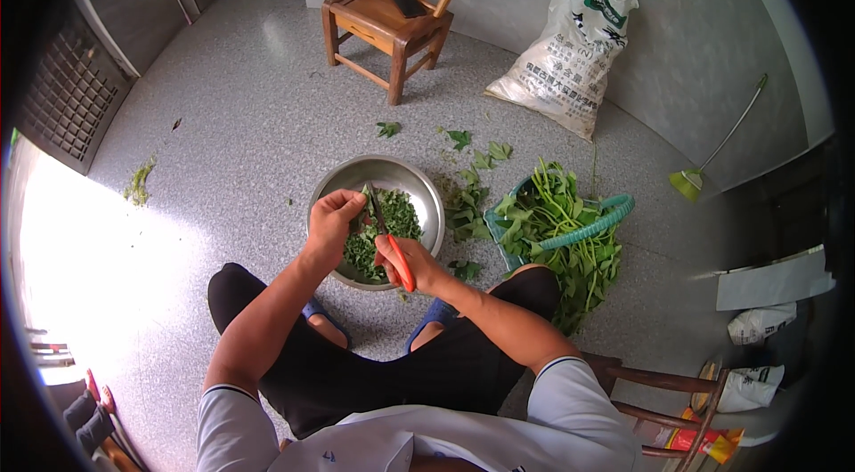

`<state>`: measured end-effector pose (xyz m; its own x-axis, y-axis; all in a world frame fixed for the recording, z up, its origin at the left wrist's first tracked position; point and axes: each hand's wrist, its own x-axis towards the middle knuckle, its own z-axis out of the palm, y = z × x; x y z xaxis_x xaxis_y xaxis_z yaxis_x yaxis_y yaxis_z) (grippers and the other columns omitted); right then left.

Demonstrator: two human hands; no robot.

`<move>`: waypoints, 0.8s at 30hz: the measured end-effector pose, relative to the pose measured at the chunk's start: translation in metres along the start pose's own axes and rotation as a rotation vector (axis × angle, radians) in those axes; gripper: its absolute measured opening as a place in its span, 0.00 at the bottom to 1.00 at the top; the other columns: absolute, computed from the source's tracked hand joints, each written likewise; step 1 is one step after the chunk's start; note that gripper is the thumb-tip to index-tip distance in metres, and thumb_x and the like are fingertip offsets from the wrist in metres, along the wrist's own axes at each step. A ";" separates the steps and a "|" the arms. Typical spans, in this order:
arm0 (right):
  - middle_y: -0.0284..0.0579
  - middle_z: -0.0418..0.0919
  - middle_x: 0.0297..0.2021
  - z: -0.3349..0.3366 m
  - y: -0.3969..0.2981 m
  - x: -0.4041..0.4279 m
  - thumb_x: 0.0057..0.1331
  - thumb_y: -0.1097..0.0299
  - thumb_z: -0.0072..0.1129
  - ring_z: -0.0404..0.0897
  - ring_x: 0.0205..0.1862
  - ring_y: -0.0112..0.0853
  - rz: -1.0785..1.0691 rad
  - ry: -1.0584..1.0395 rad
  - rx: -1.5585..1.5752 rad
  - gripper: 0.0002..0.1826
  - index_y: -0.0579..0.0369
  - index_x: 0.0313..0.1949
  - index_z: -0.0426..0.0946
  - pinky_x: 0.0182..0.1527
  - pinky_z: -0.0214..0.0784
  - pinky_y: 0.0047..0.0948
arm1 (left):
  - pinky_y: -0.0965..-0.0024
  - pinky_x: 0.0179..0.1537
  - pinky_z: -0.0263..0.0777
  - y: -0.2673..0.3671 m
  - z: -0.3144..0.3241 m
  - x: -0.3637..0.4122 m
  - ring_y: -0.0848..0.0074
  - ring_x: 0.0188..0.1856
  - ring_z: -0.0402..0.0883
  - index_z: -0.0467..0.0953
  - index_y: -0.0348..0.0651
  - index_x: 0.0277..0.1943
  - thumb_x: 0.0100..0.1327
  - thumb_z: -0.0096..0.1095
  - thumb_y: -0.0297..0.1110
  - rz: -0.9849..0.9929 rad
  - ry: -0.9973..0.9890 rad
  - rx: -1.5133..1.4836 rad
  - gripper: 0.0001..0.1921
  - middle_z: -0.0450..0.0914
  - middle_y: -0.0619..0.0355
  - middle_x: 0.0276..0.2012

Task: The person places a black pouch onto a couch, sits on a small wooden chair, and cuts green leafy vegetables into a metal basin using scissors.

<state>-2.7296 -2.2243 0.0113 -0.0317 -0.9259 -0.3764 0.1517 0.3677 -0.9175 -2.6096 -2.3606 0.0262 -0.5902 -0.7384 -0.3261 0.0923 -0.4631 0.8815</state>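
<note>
Between my feet and the chair stands a wide steel basin (433,205) on the floor, holding a heap of finely cut greens (394,221). Above it, my right hand (409,259) grips scissors (399,261) with orange-red handles, their dark blades pointing up and left. My left hand (337,215) pinches a small bit of green leaf close to the blade tips; the fingers hide most of it. To the right, a teal plastic basket (497,235) with an arched handle overflows with long-stemmed leafy greens (574,231).
Loose leaves (471,198) lie on the speckled floor between basin and basket. A wooden chair (374,11) carries a dark phone-like slab (407,3). A white woven sack (568,51) leans on the wall, near a green brush (688,183). Other people's feet show at the far doorway and lower left.
</note>
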 end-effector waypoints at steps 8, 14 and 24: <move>0.33 0.67 0.13 0.002 -0.008 -0.003 0.68 0.35 0.40 0.67 0.15 0.21 -0.038 0.006 -0.097 0.33 0.58 0.28 0.71 0.19 0.58 0.21 | 0.78 0.25 0.64 0.001 -0.003 0.003 0.81 0.23 0.74 0.75 0.37 0.31 0.66 0.59 0.31 0.034 -0.028 0.061 0.08 0.76 0.61 0.23; 0.32 0.66 0.13 -0.001 -0.007 -0.004 0.66 0.34 0.43 0.68 0.15 0.20 -0.018 0.029 -0.139 0.33 0.57 0.26 0.71 0.18 0.57 0.20 | 0.78 0.23 0.63 0.006 -0.002 0.001 0.81 0.21 0.73 0.76 0.35 0.30 0.65 0.60 0.29 0.016 -0.020 0.112 0.08 0.76 0.60 0.22; 0.33 0.66 0.10 0.001 -0.015 -0.011 0.67 0.39 0.49 0.68 0.12 0.22 -0.052 0.082 -0.214 0.31 0.57 0.22 0.71 0.15 0.56 0.24 | 0.77 0.24 0.64 0.010 0.000 0.000 0.81 0.22 0.74 0.76 0.36 0.31 0.65 0.60 0.29 0.017 -0.040 0.106 0.07 0.77 0.61 0.22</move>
<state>-2.7307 -2.2202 0.0294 -0.1158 -0.9373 -0.3288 -0.0647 0.3374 -0.9391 -2.6090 -2.3655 0.0347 -0.6213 -0.7243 -0.2989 0.0182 -0.3947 0.9186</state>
